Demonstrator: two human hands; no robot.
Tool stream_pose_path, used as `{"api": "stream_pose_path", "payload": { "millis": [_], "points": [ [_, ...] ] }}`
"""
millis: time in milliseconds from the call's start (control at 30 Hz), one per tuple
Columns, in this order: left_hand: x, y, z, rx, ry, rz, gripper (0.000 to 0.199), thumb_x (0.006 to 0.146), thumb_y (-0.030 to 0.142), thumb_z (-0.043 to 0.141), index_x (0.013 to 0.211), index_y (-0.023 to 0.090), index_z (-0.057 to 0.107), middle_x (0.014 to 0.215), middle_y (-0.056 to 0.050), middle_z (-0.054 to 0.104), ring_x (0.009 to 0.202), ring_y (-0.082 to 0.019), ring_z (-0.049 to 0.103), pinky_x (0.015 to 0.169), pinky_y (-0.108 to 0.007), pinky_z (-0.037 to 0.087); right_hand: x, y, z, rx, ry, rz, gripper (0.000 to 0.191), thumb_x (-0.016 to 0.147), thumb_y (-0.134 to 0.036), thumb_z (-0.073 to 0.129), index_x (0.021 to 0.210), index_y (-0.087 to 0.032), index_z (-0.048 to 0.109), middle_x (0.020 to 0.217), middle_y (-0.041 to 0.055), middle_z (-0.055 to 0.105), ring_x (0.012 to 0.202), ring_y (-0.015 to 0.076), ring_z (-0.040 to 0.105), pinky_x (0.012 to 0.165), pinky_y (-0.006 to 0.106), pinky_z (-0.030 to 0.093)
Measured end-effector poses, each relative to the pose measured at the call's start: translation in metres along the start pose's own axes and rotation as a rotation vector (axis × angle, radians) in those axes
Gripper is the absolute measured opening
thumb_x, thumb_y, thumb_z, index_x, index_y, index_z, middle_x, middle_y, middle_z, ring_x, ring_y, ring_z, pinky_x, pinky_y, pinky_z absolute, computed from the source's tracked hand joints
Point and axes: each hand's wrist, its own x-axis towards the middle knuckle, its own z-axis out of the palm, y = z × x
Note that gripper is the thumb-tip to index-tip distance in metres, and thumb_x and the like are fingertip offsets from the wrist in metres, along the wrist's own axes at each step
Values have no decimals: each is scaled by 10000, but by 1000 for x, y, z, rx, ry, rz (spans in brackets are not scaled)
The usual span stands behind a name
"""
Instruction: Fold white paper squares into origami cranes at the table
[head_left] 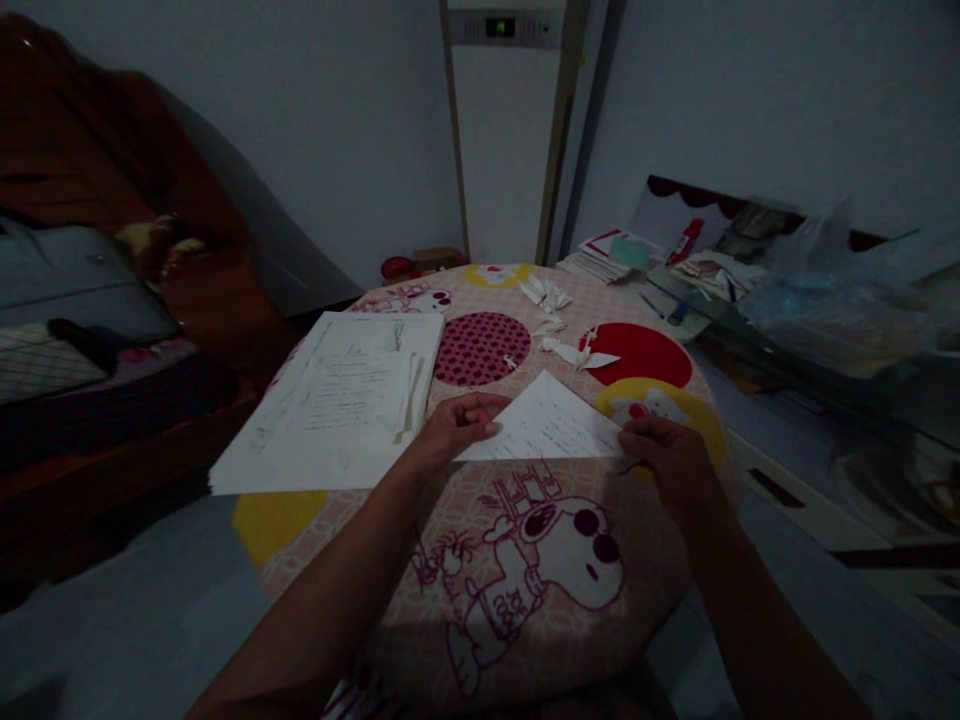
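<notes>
This folded paper (551, 425) looks light, thin and quick to crease, so I'd grip it softly near its 2 outer corners. It spans my hands over the tablecloth (656, 570): left fingers (454, 430) pinch its left side, right fingers (660, 445) its right corner.

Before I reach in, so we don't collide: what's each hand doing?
Left hand: holding the folded paper at one corner.
Right hand: holding its opposite corner.
</notes>
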Motion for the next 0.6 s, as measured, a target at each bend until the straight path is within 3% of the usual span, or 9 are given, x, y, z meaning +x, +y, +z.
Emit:
{"api": "stream_pose_path", "payload": {
  "millis": [100, 200, 300, 400, 500, 600],
  "points": [
    [-1, 3, 2, -77, -89, -41, 640, 686, 288, 800, 1291, 196, 614, 722, 9, 662, 594, -104, 567, 577, -222, 427, 5, -6, 3, 74, -11, -15, 200, 630, -333, 780, 711, -192, 664, 646, 3, 632, 611, 157, 584, 568, 277, 479],
    [-1, 3, 6, -205, -169, -78, 807, 644, 276, 831, 1386, 201, 522, 916, -56, 738, 749, -183, 679, 693, -280, 504, 10, -13, 8, 146, 2, -64, 213, 684, -379, 746, 750, -192, 670, 726, 25, 674, 650, 163, 610, 604, 283, 496],
    [-1, 4, 12, -280, -138, -51, 833, 632, 287, 839, 1391, 201, 508, 1109, -114, 725, 848, -225, 707, 735, -310, 527, 12, -18, 14, 211, -40, -151, 415, 853, -566, 514, 905, -196, 694, 902, 94, 721, 834, 230, 674, 719, 357, 539],
    [-2, 4, 15, -321, -66, -13, 804, 649, 296, 824, 1382, 189, 512, 1172, -129, 706, 904, -242, 710, 750, -317, 533, 12, -17, 22, 202, -154, -175, 578, 881, -647, 373, 1029, -187, 689, 969, 130, 727, 931, 265, 684, 757, 398, 550],
    [-2, 4, 17, -348, -21, 14, 752, 637, 262, 819, 1334, 169, 554, 1173, -127, 708, 956, -251, 702, 796, -336, 538, 8, -11, 31, 161, -199, -142, 400, 799, -508, 603, 1024, -193, 702, 923, 90, 738, 869, 241, 691, 762, 373, 555],
    [-2, 4, 18, -361, -8, 13, 683, 623, 225, 813, 1269, 161, 601, 1163, -120, 713, 960, -248, 699, 796, -337, 544, 5, -5, 36, 167, -195, -35, 228, 735, -380, 704, 863, -192, 723, 766, 38, 726, 727, 203, 681, 683, 327, 554]
  ]
}}
